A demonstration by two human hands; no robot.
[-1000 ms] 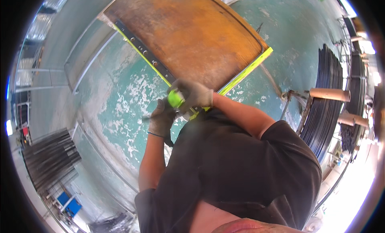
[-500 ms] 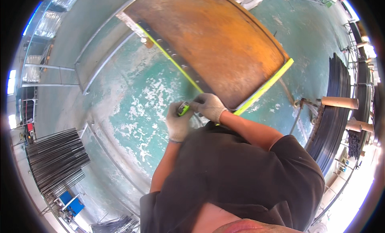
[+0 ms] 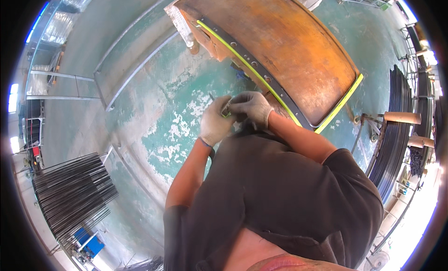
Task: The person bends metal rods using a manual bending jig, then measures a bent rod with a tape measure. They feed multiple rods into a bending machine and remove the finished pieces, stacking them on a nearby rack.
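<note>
The small green object (image 3: 226,115) sits in the gloved hands, outside the surface's left long edge and toward its near corner. The floor (image 3: 163,131), green with pale worn patches, spreads below. The surface (image 3: 280,42), brown and stained, lies at an angle ahead of the person, its near corner just beside the right forearm. A dark strip with round holes (image 3: 275,87) runs along its left long edge. A lime-green strip (image 3: 228,47) borders that same edge, and a second lime-green strip (image 3: 340,102) follows the short near edge. Off the long edge, the right hand (image 3: 254,107), nearer the surface, has bent fingers meeting at the object; whether they pinch it cannot be told. The left hand (image 3: 214,124) is closed around the object, and only a little green shows between the gloves. A thin dark tip (image 3: 211,97) juts above the left hand; what it belongs to is unclear.
</note>
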